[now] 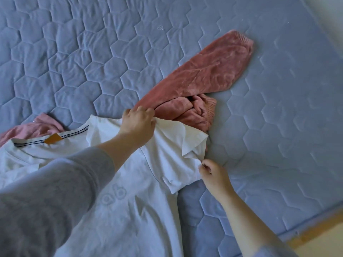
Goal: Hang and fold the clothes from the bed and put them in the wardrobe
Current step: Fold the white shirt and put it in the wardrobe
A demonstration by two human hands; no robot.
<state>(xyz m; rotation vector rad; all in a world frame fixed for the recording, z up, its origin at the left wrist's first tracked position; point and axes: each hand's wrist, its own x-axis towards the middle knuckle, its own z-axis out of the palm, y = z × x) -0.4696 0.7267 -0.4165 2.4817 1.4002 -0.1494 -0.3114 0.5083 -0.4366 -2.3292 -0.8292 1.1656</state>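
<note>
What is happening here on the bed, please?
A person is working on a white T-shirt that lies on the blue quilted bed cover. The left hand grips the top of its sleeve, and the right hand pinches the sleeve's lower edge. The shirt is not yet folded. Salmon-pink trousers lie just beyond it, and another pink garment lies at the left.

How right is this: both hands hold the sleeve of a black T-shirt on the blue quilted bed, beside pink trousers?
The head view shows a white T-shirt, not black. The left hand and right hand hold its sleeve on the bed beside pink trousers.
</note>
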